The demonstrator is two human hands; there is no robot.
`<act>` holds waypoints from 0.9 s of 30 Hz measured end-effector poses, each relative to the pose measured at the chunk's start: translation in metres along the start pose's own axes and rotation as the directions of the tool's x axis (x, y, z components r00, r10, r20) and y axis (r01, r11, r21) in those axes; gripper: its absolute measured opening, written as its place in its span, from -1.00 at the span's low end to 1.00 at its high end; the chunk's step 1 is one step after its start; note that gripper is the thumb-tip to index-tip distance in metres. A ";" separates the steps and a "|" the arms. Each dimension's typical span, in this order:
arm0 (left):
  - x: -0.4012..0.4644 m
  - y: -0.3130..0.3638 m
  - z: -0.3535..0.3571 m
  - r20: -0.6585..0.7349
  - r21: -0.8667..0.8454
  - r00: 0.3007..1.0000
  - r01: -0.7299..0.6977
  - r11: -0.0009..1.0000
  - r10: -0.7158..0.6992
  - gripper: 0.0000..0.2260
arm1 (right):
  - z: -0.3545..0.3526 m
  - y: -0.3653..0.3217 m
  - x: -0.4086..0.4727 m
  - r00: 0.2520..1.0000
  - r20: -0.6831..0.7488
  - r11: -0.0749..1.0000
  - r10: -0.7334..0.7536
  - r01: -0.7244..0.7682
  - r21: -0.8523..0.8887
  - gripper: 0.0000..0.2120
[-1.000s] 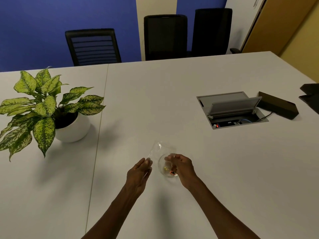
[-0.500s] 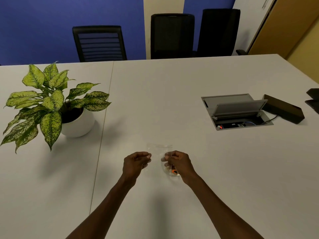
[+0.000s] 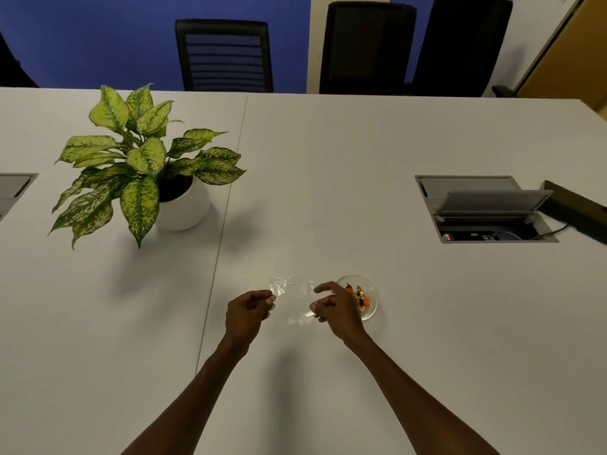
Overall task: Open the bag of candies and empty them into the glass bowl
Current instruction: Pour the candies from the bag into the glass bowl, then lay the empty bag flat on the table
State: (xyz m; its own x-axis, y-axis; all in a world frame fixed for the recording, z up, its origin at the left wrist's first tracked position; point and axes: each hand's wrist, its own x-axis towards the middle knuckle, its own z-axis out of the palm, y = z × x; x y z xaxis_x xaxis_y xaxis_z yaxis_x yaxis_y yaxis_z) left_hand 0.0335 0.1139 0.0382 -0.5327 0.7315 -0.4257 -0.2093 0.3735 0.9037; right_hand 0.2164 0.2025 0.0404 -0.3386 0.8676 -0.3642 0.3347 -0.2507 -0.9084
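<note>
Candies [image 3: 359, 296] are already lying in the glass bowl [image 3: 370, 312]; the clear bag [image 3: 293, 298], seemingly empty, limp and slippery, is hanging between left hand [image 3: 247, 311] and right hand [image 3: 335, 308], both pinching its edges.

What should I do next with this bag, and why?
Probably set the bag down on the table, away from the glass bowl. It looks empty and stretched between your left hand and right hand, while the candies sit in the bowl.
</note>
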 end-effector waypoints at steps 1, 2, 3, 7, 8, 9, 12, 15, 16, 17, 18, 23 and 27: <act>0.001 -0.004 -0.008 -0.019 0.029 1.000 -0.008 1.000 0.009 -0.88 | 0.007 0.003 -0.001 1.000 0.018 1.000 -0.002 0.003 -0.027 -0.77; 0.002 -0.008 -0.015 -0.035 0.061 0.999 -0.015 0.998 0.017 -0.88 | 0.015 0.007 -0.001 0.999 0.032 0.998 -0.008 0.010 -0.056 -0.80; 0.003 -0.012 -0.023 -0.050 0.099 0.998 -0.021 0.995 0.026 -0.87 | 0.023 0.011 -0.001 0.999 0.043 0.996 -0.014 0.018 -0.087 -0.83; 0.007 -0.033 -0.052 -0.095 0.218 0.995 -0.004 0.976 0.025 -0.85 | 0.056 0.027 -0.002 0.998 0.062 0.984 0.015 -0.003 -0.176 -0.83; 0.007 -0.039 -0.058 -0.103 0.238 0.994 0.005 0.971 0.020 -0.86 | 0.064 0.031 -0.003 0.997 0.070 0.983 0.025 -0.012 -0.185 -0.82; 0.007 -0.046 -0.064 -0.113 0.258 0.993 0.010 0.966 0.020 -0.86 | 0.072 0.035 -0.004 0.996 0.079 0.981 0.035 -0.019 -0.195 -0.81; 0.005 -0.064 -0.079 -0.149 0.331 0.988 0.012 0.944 0.040 -0.86 | 0.091 0.047 -0.009 0.993 0.108 0.975 0.052 -0.027 -0.219 -0.77; 0.006 -0.081 -0.090 -0.168 0.380 0.984 0.013 0.925 0.055 -0.87 | 0.107 0.058 -0.012 0.990 0.118 0.969 0.077 -0.047 -0.242 -0.78; 0.006 -0.085 -0.092 -0.173 0.391 0.983 0.013 0.920 0.059 -0.87 | 0.111 0.060 -0.012 0.990 0.116 0.964 0.082 -0.050 -0.260 -0.79; 0.006 -0.089 -0.095 -0.176 0.401 0.982 0.015 0.916 0.061 -0.87 | 0.115 0.063 -0.013 0.989 0.117 0.958 0.086 -0.050 -0.282 -0.81; 0.006 -0.094 -0.098 -0.180 0.409 0.982 0.019 0.912 0.061 -0.88 | 0.120 0.066 -0.014 0.989 0.124 0.953 0.086 -0.046 -0.301 -0.82; 0.008 -0.108 -0.108 -0.201 0.430 0.977 0.021 0.903 0.073 -0.86 | 0.135 0.076 -0.015 0.988 0.157 0.921 0.008 0.054 -0.387 -0.83; 0.002 -0.118 -0.117 -0.185 0.513 0.965 -0.065 0.856 0.185 -0.82 | 0.138 0.079 -0.020 0.973 0.202 0.876 -0.107 0.189 -0.444 -0.83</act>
State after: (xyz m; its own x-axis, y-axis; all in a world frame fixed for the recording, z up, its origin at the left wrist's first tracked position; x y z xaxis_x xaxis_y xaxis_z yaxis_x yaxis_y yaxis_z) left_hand -0.0388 0.0051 -0.0639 -0.7042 0.6698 -0.2356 0.2769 0.5646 0.7775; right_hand 0.1287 0.1065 -0.0529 -0.5434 0.7846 -0.2986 0.6198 0.1351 -0.7730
